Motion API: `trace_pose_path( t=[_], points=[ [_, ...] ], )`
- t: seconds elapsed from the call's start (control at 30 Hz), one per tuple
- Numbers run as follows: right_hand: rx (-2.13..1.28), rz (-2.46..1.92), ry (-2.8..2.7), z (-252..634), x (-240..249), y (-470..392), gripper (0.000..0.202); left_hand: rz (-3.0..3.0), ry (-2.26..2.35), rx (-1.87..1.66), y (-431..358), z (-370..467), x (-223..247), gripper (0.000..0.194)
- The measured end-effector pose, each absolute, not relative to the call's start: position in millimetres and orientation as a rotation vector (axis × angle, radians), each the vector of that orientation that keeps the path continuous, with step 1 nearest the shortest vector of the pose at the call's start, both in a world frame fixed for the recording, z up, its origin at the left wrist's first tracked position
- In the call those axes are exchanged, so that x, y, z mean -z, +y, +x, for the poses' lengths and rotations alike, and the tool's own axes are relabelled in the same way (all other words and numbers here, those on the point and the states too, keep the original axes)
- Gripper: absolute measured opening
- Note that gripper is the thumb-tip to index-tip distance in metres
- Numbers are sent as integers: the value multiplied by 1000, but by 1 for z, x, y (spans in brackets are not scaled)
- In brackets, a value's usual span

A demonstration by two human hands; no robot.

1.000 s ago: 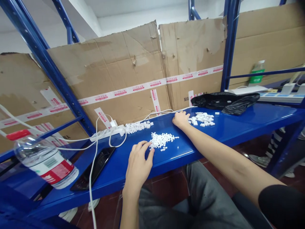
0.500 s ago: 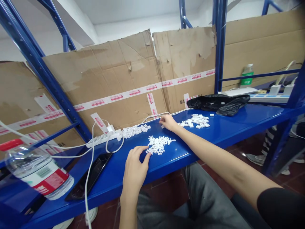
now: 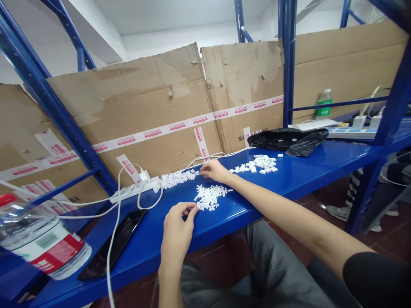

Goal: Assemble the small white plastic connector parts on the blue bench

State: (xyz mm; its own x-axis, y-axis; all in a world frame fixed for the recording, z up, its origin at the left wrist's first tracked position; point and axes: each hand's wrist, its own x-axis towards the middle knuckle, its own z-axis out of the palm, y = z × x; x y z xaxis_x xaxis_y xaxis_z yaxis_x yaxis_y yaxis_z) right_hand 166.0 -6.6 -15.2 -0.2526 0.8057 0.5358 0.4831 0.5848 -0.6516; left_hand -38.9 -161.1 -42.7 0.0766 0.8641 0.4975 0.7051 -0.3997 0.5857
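My left hand [image 3: 179, 229] rests at the near left edge of a loose pile of small white plastic pieces [image 3: 210, 196], thumb and index fingertip pressed together. Whether a piece is between them is too small to tell. Farther back, my right hand [image 3: 214, 171] is closed, fingertips down by the right end of a long cluster of white pieces [image 3: 176, 179]. What its fingers hold, if anything, is hidden. Larger white block-like pieces [image 3: 265, 162] lie in a group to the right of that hand.
A black tray [image 3: 112, 246] and a water bottle [image 3: 41, 244] stand at left, with white cables [image 3: 117, 222] crossing there. A power strip [image 3: 135, 190] lies by the cardboard wall [image 3: 144, 107]. A black plastic bag [image 3: 289, 140] sits at the back right of the blue shelf [image 3: 257, 199].
My right hand has moved left, toward the long cluster. My left thumb and index finger, apart before, have come together beside the pile. The whole view has shifted slightly.
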Motion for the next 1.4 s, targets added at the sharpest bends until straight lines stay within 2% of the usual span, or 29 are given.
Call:
trace_pose_path(
  t=[0.1, 0.3, 0.77, 1.4],
  points=[
    [-555, -948, -1922, 159, 15, -13, 11, 2087, 1593, -1268, -163, -42, 42, 22],
    [-888, -776, -1838, 147, 16, -20, 7, 2049, 1647, -1374, -164, -42, 42, 22],
    [-1539, -541, -1887, 135, 6, -51, 34, 1849, 1518, -1653, -167, -38, 46, 20],
    [-1668, -373, -1825, 133, 1, -55, 40, 1608, 1430, -1844, -166, -37, 44, 30]
  ],
)
